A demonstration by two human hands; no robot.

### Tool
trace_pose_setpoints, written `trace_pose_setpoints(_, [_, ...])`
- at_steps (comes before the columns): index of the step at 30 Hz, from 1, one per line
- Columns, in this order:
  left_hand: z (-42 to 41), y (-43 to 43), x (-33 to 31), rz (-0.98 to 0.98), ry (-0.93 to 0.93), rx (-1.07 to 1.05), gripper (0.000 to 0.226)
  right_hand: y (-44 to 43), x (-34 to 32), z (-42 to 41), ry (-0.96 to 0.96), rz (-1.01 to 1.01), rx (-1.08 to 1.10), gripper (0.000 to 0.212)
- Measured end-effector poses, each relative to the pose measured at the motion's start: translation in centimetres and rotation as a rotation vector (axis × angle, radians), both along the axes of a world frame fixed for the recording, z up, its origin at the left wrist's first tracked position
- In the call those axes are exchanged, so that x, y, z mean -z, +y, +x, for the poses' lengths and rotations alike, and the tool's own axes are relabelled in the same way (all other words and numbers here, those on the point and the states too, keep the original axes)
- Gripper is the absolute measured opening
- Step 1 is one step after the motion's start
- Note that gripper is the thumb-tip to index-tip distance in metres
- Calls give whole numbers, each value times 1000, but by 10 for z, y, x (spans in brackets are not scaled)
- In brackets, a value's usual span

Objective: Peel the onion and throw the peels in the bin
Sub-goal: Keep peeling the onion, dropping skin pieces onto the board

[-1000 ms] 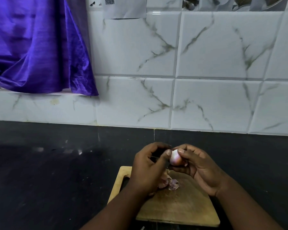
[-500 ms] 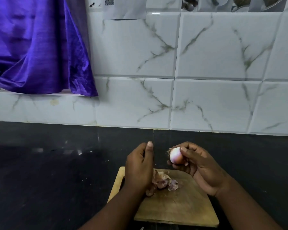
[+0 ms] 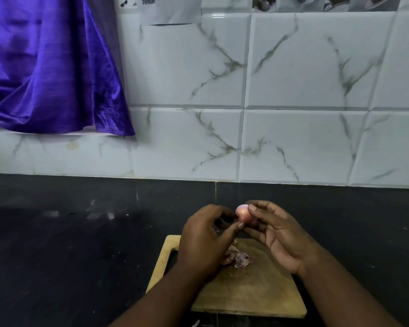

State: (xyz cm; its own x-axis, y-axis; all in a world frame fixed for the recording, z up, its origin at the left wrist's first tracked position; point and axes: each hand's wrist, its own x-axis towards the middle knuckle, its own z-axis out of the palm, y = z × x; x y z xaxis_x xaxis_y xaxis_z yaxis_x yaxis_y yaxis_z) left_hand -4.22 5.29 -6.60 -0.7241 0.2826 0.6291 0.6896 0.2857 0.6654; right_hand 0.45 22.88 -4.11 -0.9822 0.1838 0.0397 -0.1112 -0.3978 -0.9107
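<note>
A small pinkish onion (image 3: 243, 214) is held above the far edge of a wooden cutting board (image 3: 253, 286). My right hand (image 3: 279, 234) grips it between thumb and fingers. My left hand (image 3: 203, 241) is close on its left, with a fingertip touching the onion's lower side. A small heap of purple-pink peels (image 3: 237, 258) lies on the board, partly hidden behind my left hand. No bin is in view.
The board rests on a black countertop (image 3: 69, 256) that runs back to a white marble-patterned tiled wall (image 3: 293, 138). A purple cloth (image 3: 45, 67) hangs at the upper left. A scrap of peel (image 3: 196, 323) lies near the bottom edge.
My left hand drew away from the onion and dropped peel onto the board, then came back to touch the onion. My right hand kept holding the onion in place.
</note>
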Motion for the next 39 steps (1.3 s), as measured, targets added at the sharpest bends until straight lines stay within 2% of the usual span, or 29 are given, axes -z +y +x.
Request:
trace_pose_setpoints(3, [-2,-1,1,3,26,-28,12,-2,0,0,8,48,17,47])
trace_pose_setpoints(7, [-3,-2,2,-8,30,-59,10,-5,2,0,20,104,15,38])
trace_pose_setpoints(15, [-3,-1,1,-153,57,-64,10,-2,2,1,69,275,13,38])
trace_pose_setpoints(20, [-5,0,1,19,-119,75,14,3,3,2,83,216,-6,46])
trace_pose_setpoints(26, [-1,1,1,-120,93,4,6,0,5,-2,106,217,81,38])
trace_pose_setpoints(30, [-1,1,2,-97,116,-1,8,0,6,-3,104,213,94,38])
trace_pose_setpoints(35, [-1,0,0,-63,135,-19,26,1,5,-2,72,218,60,52])
trace_pose_setpoints(39, [-2,0,0,-67,175,-32,15,-1,3,0,45,212,53,49])
